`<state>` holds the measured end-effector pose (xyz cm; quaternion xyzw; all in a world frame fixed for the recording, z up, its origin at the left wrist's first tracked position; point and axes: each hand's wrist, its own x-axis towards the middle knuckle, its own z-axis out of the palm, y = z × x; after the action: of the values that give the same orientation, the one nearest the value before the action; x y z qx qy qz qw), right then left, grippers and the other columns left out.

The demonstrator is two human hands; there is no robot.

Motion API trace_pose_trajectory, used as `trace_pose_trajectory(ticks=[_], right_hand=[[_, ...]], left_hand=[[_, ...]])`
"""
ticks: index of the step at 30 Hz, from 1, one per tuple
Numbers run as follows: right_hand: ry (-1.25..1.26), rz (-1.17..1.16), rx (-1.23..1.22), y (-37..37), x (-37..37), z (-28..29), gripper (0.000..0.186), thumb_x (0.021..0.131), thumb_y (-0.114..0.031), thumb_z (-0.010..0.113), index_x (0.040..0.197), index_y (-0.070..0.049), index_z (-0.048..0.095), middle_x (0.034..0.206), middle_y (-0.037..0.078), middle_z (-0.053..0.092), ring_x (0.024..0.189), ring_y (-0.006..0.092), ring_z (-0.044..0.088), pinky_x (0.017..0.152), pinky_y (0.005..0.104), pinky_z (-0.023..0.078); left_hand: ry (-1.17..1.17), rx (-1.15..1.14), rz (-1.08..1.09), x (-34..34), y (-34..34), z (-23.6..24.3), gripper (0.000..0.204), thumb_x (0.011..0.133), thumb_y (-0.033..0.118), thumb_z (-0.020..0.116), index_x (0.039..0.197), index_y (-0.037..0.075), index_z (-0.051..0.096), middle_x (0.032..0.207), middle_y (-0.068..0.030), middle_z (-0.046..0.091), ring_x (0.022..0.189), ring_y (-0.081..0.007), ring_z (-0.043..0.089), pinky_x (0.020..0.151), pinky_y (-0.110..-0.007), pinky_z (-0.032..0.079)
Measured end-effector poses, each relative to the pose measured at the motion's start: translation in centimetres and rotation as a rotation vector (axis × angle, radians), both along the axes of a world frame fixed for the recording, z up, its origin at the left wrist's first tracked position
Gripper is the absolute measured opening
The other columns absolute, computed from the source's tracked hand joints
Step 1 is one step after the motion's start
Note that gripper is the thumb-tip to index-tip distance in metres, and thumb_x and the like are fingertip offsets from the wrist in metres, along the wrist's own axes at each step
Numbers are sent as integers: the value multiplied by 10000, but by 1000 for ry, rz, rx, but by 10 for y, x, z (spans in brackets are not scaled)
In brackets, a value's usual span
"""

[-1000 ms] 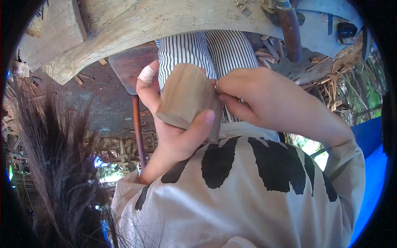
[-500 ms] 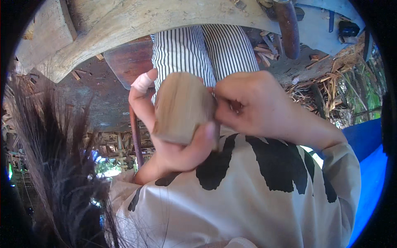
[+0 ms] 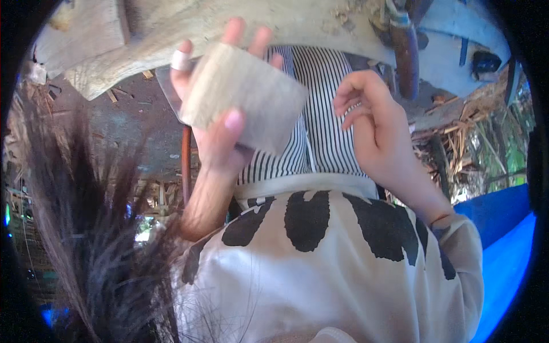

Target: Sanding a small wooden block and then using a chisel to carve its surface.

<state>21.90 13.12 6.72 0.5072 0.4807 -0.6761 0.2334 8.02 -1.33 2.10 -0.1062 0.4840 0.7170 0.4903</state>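
My left hand (image 3: 214, 140) is closed round a pale wooden block (image 3: 243, 94) held up over my lap. The thumb presses on the block's near face, and the other fingertips show past its left and far edges. White tape wraps one of those fingers. The block is roughly four-sided and smeared by motion. Apart from it, to the right, is my right hand (image 3: 377, 123), raised above my striped trousers (image 3: 329, 108). Its fingers are loosely bent, with a gap to the thumb where the stripes show through. I see nothing in them.
Beyond my knees a curved wooden plank (image 3: 154, 46) spans the view, with a rusty brown metal bar (image 3: 405, 63) at its right. Wood scraps lie on the floor (image 3: 137, 114). Blue sheeting (image 3: 509, 251) is at the right, and dark hair strands (image 3: 86, 217) hang at the left.
My left hand has lifted the wooden block away to the far left and turned it. My right hand has come off the block's edge, moved right, and loosened its fingers.
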Motion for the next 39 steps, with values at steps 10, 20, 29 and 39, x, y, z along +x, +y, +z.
trace_pose_trajectory(ticks=[10,20,29,39], right_hand=[[65,568,1134,44,-13,-48,462,855,-123,686,1271,-41,501,1159,191,523,1088,390,508,948,462,420],[60,558,932,58,-13,-28,404,907,-36,590,1294,17,487,1092,175,556,996,312,579,859,384,478],[21,230,485,30,23,26,534,939,-87,584,1419,39,388,1203,166,573,1060,206,596,931,348,473],[156,437,583,-12,-1,-2,601,936,0,536,1502,-135,387,817,147,524,694,285,535,653,351,467]], left_hand=[[796,-188,185,-58,33,-70,721,908,113,644,1399,179,120,1501,-217,274,1330,-332,401,1085,-449,453],[1277,-718,-397,-49,39,-78,827,867,608,614,1281,-72,392,1169,-213,375,1073,-304,294,985,-490,259],[1314,-395,-543,-59,19,-71,907,694,474,836,1288,-68,417,1243,-174,424,1143,-295,430,993,-402,374],[1534,-506,-823,-87,61,-59,882,496,229,895,1287,97,528,1220,-114,548,1166,-305,464,993,-423,316]])
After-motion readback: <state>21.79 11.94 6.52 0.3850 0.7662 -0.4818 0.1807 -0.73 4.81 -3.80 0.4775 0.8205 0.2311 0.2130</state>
